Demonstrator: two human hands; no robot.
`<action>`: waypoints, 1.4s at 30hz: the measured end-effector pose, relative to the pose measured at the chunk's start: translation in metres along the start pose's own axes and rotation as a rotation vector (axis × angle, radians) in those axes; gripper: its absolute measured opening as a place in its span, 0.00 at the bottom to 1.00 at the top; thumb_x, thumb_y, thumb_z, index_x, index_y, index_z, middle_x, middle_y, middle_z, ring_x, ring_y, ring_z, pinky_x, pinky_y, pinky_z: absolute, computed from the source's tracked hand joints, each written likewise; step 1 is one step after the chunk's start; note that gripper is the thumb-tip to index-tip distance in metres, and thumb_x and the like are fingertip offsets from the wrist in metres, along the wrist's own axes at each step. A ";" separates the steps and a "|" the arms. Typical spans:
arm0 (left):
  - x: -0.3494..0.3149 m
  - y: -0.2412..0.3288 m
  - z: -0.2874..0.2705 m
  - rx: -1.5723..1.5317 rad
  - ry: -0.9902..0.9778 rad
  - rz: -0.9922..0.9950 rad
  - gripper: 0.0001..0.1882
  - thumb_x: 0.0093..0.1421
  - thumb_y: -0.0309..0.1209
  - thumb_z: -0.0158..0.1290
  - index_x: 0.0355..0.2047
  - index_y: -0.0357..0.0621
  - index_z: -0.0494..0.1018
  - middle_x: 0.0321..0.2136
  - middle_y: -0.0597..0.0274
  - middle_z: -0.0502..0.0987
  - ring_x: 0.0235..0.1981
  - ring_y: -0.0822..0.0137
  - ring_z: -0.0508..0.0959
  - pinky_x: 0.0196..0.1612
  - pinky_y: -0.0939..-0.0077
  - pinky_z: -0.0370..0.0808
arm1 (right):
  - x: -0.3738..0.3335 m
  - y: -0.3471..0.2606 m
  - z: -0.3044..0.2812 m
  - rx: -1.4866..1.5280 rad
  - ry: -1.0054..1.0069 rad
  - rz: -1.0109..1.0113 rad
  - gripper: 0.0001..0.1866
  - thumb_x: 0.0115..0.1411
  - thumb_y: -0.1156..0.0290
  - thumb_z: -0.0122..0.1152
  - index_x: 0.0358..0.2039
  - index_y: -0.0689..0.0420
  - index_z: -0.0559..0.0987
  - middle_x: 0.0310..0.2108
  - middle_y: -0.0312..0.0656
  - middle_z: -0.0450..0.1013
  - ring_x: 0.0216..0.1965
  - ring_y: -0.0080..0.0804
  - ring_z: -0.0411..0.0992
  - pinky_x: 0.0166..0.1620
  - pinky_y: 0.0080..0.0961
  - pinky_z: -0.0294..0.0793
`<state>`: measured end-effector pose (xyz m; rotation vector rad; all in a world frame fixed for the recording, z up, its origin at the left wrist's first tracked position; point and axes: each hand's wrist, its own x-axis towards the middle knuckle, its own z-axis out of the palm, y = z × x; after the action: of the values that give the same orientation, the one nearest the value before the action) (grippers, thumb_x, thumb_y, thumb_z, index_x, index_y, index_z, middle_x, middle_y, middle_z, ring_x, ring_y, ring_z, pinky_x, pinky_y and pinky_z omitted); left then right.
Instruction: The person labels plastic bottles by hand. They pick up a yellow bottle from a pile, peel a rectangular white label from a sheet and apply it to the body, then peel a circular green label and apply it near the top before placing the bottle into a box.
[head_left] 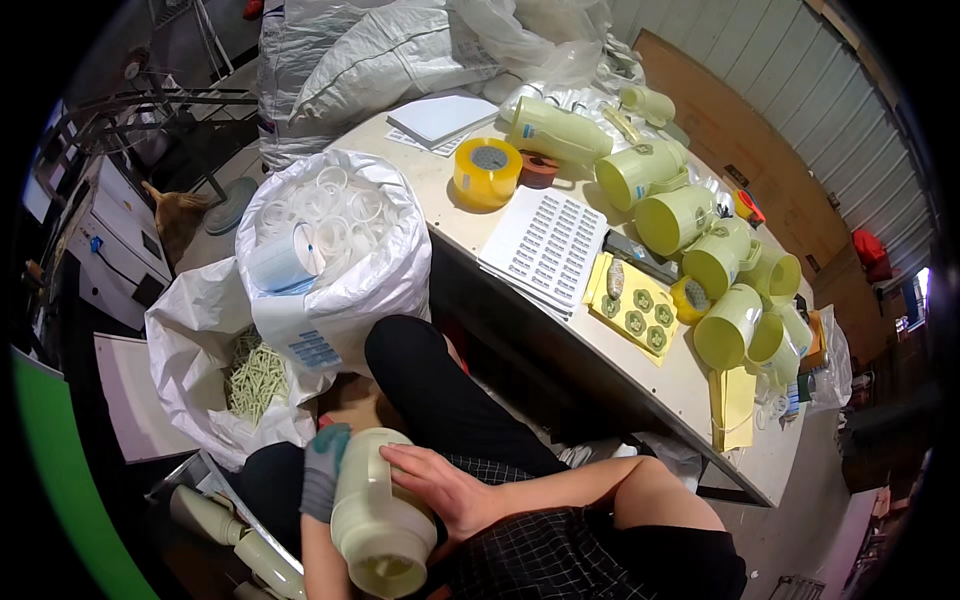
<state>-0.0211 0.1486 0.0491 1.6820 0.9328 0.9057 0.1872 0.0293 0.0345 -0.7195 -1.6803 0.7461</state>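
Observation:
A pale green plastic jug shell (372,505) lies tilted across my lap, its round, narrower end toward me. My left hand (324,470), in a grey and teal glove, holds it along its left side; some of those fingers are hidden. My bare right hand (445,487) presses on its right side, fingers laid over the wall. To the left, a white sack (180,345) contains pale green strips (257,378). Behind that, a second white sack (400,240) is full of clear plastic rings (335,215).
On the table (455,215) stand several pale green jug shells (672,222), with yellow tape (487,174), label sheets (545,250) and yellow sticker sheets (635,318). A box at lower left holds more pale green pieces (268,562). Large white bags (395,65) are piled behind.

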 end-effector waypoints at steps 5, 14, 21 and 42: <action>-0.022 0.020 0.040 -0.470 0.522 -0.016 0.20 0.70 0.30 0.54 0.60 0.37 0.72 0.55 0.45 0.78 0.50 0.53 0.81 0.57 0.56 0.79 | 0.007 -0.010 -0.005 -0.217 -0.180 -0.057 0.54 0.38 0.53 0.83 0.69 0.48 0.72 0.76 0.60 0.53 0.71 0.62 0.60 0.68 0.55 0.66; -0.097 -0.003 0.029 -0.218 0.452 0.109 0.20 0.74 0.34 0.49 0.60 0.35 0.71 0.52 0.45 0.79 0.52 0.54 0.80 0.59 0.58 0.77 | 0.025 0.025 -0.018 -0.148 -0.175 0.273 0.56 0.41 0.61 0.83 0.70 0.58 0.66 0.71 0.55 0.58 0.66 0.61 0.62 0.67 0.48 0.63; -0.037 0.005 0.035 0.004 0.569 -0.060 0.24 0.74 0.39 0.48 0.63 0.33 0.69 0.57 0.49 0.78 0.56 0.57 0.80 0.60 0.63 0.77 | 0.063 0.052 -0.004 -0.242 -0.155 0.093 0.57 0.42 0.54 0.84 0.70 0.60 0.64 0.69 0.52 0.62 0.72 0.57 0.58 0.69 0.50 0.58; -0.062 0.015 0.048 0.800 0.561 0.344 0.30 0.55 0.42 0.71 0.52 0.49 0.68 0.52 0.59 0.77 0.53 0.54 0.78 0.60 0.44 0.75 | 0.082 0.044 0.026 -0.387 -0.181 0.102 0.32 0.62 0.58 0.69 0.61 0.64 0.72 0.57 0.53 0.73 0.60 0.59 0.71 0.63 0.48 0.69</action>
<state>-0.0023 0.0712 0.0428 2.3652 1.5514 1.3940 0.1486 0.1176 0.0430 -1.0383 -1.9929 0.5736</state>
